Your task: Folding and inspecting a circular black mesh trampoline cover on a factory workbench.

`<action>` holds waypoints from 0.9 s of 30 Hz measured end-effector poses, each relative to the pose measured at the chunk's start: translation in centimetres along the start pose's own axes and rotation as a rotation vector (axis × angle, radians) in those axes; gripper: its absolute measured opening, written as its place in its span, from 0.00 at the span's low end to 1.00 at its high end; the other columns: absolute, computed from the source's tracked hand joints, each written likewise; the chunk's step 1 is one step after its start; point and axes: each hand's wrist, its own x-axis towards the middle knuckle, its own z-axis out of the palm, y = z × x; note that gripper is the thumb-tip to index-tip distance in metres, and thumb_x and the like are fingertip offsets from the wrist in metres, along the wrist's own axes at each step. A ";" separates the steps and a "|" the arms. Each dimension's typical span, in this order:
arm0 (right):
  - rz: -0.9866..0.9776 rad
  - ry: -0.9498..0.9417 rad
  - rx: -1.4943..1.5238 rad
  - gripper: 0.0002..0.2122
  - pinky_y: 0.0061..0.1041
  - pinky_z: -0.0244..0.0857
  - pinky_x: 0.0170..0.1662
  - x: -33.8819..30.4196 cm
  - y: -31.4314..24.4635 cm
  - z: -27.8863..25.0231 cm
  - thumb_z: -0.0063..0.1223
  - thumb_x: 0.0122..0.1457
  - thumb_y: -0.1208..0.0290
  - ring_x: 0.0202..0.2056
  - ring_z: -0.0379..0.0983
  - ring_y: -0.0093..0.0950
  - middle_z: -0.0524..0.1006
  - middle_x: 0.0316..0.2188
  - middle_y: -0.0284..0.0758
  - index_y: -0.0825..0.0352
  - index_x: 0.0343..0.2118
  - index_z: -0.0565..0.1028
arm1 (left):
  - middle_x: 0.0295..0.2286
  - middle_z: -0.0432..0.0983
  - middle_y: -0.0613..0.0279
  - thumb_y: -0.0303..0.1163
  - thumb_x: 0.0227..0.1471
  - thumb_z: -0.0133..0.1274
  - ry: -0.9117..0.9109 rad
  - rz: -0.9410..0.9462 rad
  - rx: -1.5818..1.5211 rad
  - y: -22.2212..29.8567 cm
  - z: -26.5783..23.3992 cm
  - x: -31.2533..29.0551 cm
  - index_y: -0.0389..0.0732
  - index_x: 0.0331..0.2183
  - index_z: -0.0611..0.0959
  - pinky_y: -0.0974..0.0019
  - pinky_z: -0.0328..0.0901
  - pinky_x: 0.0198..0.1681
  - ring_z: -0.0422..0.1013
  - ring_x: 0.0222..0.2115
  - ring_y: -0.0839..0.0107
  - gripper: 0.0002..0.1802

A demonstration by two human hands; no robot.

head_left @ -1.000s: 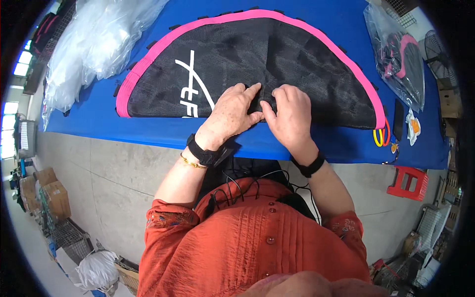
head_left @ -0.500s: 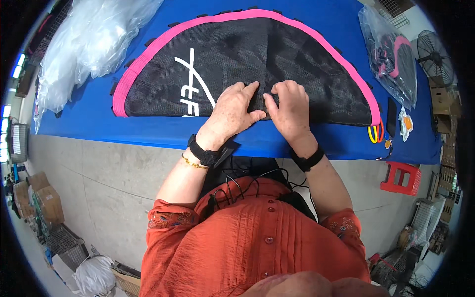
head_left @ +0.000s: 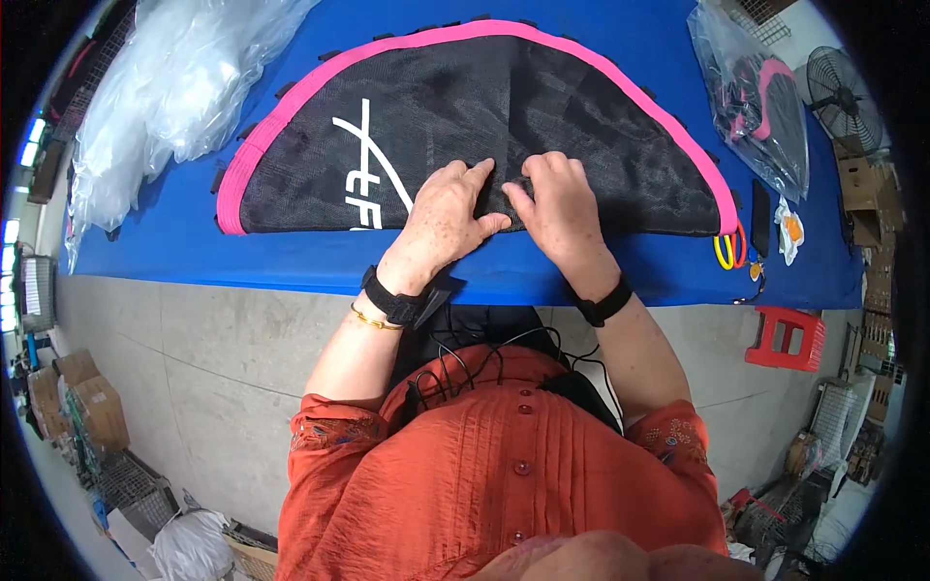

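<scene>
A black mesh piece [head_left: 601, 145], folded into a half circle, lies on the blue-covered table with its straight fold toward me. Pink trim [head_left: 639, 95] edges its curve, with small black tabs along the outside, and white lettering marks its left part. My left hand [head_left: 448, 213] rests on the mesh near the middle of the fold, fingers extended and thumb out to the right. Just to its right, my right hand [head_left: 560, 208] touches the mesh with bent fingers, its thumb apart from them and pointing left. Neither hand visibly lifts the cloth.
Clear plastic bags [head_left: 165, 97] heap at the table's far left. A bagged pink-and-black piece [head_left: 756, 107] lies far right. Beside the mesh's right end are yellow-and-red scissor handles [head_left: 731, 250], a dark phone [head_left: 762, 218] and a small wrapper [head_left: 790, 232]. A red stool [head_left: 787, 339] stands below.
The mesh and both hands appear slightly farther left, along with a small shift of the whole view. My hands keep nearly the same pose on the cloth.
</scene>
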 end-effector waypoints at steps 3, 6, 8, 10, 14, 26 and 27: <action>-0.001 -0.046 -0.028 0.12 0.41 0.73 0.46 0.8 -0.6 -0.5 0.69 0.57 0.66 0.42 0.75 0.45 0.77 0.37 0.41 0.65 0.38 0.79 | 0.37 0.77 0.47 0.42 0.45 0.76 0.013 0.008 0.006 -0.3 0.1 -0.1 0.34 0.60 0.79 0.51 0.71 0.47 0.75 0.41 0.48 0.44; -0.012 -0.085 -0.149 0.12 0.40 0.75 0.43 2.2 -0.5 0.1 0.68 0.58 0.64 0.40 0.78 0.45 0.80 0.36 0.42 0.66 0.38 0.79 | 0.37 0.77 0.48 0.41 0.45 0.76 0.016 0.006 -0.009 -0.3 0.2 -0.2 0.34 0.59 0.80 0.51 0.71 0.48 0.75 0.41 0.48 0.43; -0.024 -0.090 -0.236 0.12 0.38 0.77 0.42 3.2 -0.3 0.6 0.68 0.59 0.63 0.38 0.80 0.44 0.81 0.35 0.43 0.66 0.37 0.80 | 0.37 0.77 0.48 0.40 0.45 0.76 0.018 -0.001 -0.030 -0.1 0.2 -0.2 0.35 0.59 0.80 0.51 0.71 0.48 0.75 0.41 0.47 0.42; -0.019 -0.195 -0.345 0.12 0.36 0.78 0.42 4.1 -0.5 0.9 0.66 0.62 0.61 0.37 0.83 0.42 0.82 0.34 0.43 0.66 0.37 0.81 | 0.37 0.77 0.48 0.39 0.45 0.76 0.045 0.001 -0.038 -0.1 0.2 -0.3 0.36 0.58 0.81 0.51 0.71 0.49 0.75 0.42 0.47 0.40; -0.031 -0.255 -0.353 0.12 0.34 0.79 0.42 4.0 -0.9 0.1 0.63 0.65 0.60 0.37 0.84 0.40 0.82 0.34 0.42 0.65 0.37 0.81 | 0.37 0.77 0.49 0.39 0.45 0.76 0.065 0.003 -0.070 -0.3 0.4 -0.5 0.37 0.57 0.82 0.51 0.71 0.49 0.75 0.41 0.47 0.38; -0.071 -0.242 -0.390 0.11 0.33 0.79 0.42 3.6 -0.4 -0.1 0.61 0.67 0.61 0.37 0.85 0.38 0.83 0.35 0.41 0.64 0.38 0.81 | 0.37 0.77 0.49 0.41 0.45 0.76 0.104 0.033 -0.060 -0.5 0.9 -0.8 0.36 0.55 0.83 0.51 0.71 0.48 0.75 0.41 0.47 0.37; -0.066 -0.243 -0.385 0.11 0.33 0.79 0.42 3.9 -0.3 0.1 0.60 0.67 0.61 0.37 0.85 0.38 0.83 0.35 0.42 0.64 0.38 0.81 | 0.37 0.77 0.49 0.41 0.45 0.76 0.118 0.051 -0.038 -0.7 0.9 -0.8 0.36 0.55 0.83 0.51 0.71 0.48 0.75 0.41 0.47 0.37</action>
